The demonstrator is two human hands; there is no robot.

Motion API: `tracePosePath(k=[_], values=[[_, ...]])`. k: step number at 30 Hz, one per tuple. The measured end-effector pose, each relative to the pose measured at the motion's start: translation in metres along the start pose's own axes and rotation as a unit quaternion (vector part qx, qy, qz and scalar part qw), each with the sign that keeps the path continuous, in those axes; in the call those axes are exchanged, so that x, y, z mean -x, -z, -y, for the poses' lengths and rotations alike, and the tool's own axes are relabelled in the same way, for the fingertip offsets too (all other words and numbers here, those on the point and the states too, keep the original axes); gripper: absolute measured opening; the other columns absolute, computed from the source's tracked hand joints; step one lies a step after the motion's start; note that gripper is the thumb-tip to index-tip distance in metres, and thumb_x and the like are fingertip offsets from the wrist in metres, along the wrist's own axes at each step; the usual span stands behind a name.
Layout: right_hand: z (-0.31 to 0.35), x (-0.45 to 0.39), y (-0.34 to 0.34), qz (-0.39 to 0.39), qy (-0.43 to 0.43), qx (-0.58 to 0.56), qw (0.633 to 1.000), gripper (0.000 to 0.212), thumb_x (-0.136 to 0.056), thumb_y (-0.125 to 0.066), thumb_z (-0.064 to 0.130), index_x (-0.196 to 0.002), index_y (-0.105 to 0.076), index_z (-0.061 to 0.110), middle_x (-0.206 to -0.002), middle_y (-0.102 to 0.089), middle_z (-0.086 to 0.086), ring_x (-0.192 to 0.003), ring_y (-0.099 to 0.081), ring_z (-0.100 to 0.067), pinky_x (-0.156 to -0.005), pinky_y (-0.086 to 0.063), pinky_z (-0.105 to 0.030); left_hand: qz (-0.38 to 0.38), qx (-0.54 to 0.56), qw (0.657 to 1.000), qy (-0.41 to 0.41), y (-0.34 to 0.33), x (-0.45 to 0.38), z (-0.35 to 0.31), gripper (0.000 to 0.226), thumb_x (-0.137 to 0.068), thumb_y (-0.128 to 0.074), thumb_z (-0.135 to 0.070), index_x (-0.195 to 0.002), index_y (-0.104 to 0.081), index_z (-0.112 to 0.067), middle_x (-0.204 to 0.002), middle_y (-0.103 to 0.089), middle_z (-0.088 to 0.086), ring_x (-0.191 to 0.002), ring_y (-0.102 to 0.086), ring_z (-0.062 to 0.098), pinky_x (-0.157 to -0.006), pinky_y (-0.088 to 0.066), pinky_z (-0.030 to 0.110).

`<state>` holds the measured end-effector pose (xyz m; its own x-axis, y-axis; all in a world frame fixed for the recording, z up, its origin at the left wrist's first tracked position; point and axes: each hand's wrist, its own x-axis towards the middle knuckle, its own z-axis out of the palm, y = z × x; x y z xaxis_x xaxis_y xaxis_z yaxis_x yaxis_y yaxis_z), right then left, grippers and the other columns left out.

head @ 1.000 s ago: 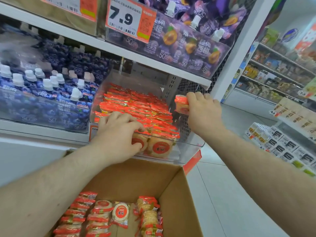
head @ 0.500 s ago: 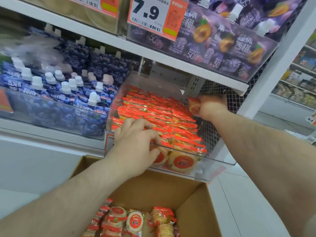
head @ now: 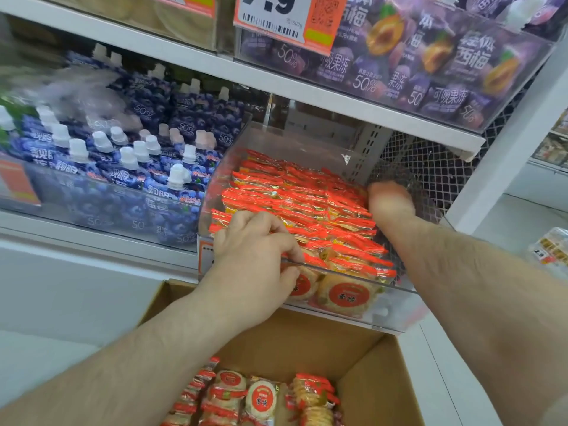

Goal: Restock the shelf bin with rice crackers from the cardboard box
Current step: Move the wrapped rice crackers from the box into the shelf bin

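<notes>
The clear shelf bin holds rows of orange-red rice cracker packets standing on edge. My left hand grips the bin's front rim, fingers curled over it onto the front packets and thumb on the outer wall. My right hand reaches deep into the bin's right rear corner. Its fingers curl down among the packets, and the rice cracker packet it holds is almost hidden behind it. Below the bin stands the open cardboard box with more cracker packets on its floor.
Blue spouted jelly pouches fill the bin to the left. A shelf board with purple jelly pouches and a 7.9 price tag hangs low over the cracker bin. Wire mesh closes the right side.
My right hand has carried its packet from the bin's right edge down into the right rear corner. My left hand has kept its grip on the front rim. The view has moved closer.
</notes>
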<state>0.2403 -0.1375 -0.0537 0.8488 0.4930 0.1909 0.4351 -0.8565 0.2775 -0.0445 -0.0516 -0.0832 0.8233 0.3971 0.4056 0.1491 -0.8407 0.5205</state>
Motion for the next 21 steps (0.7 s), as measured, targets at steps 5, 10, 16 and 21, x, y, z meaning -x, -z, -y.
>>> tracePosePath(k=[5, 10, 16, 21], values=[[-0.006, 0.001, 0.007, 0.038, 0.025, -0.016, 0.999, 0.029, -0.09, -0.042, -0.008, -0.108, -0.064, -0.002, -0.107, -0.066, -0.021, -0.092, -0.065, -0.035, -0.075, -0.051, -0.035, -0.008, -0.008, 1.0, -0.003, -0.003, -0.001, 0.001, 0.007, -0.084, -0.068, -0.036, -0.088, -0.064, -0.042, -0.103, -0.04, -0.022, -0.114, -0.025, 0.007, -0.081, -0.011, 0.024], [-0.01, 0.016, 0.031, 0.08, 0.048, -0.028, 0.995, 0.026, -0.09, -0.047, -0.002, -0.112, -0.061, 0.001, -0.099, -0.06, -0.013, -0.085, -0.06, -0.027, -0.07, -0.051, -0.032, -0.017, -0.033, 0.999, -0.011, -0.003, 0.0, 0.0, 0.014, -0.085, -0.067, -0.034, -0.096, -0.066, -0.041, -0.099, -0.039, -0.018, -0.113, -0.029, 0.011, -0.078, -0.01, 0.026], [-0.015, 0.084, 0.061, -0.068, 0.032, -0.255, 0.964, 0.022, -0.089, -0.057, 0.022, -0.103, -0.072, 0.015, -0.097, -0.073, -0.006, -0.093, -0.065, -0.025, -0.084, -0.051, -0.029, 0.0, -0.063, 0.997, -0.032, -0.001, -0.001, -0.001, 0.02, -0.086, -0.064, -0.037, -0.105, -0.064, -0.04, -0.105, -0.045, -0.016, -0.115, -0.035, 0.014, -0.076, -0.012, 0.03], [-0.01, 0.185, 0.058, -0.227, 0.075, -0.356, 0.904, 0.011, -0.085, -0.061, 0.023, -0.086, -0.071, 0.019, -0.077, -0.068, 0.006, -0.074, -0.062, -0.014, -0.074, -0.051, -0.032, -0.069, -0.091, 0.987, -0.111, -0.003, 0.007, 0.0, 0.033, -0.071, -0.076, -0.028, -0.103, -0.07, -0.031, -0.101, -0.055, -0.005, -0.103, -0.039, 0.022, -0.084, -0.021, 0.036]])
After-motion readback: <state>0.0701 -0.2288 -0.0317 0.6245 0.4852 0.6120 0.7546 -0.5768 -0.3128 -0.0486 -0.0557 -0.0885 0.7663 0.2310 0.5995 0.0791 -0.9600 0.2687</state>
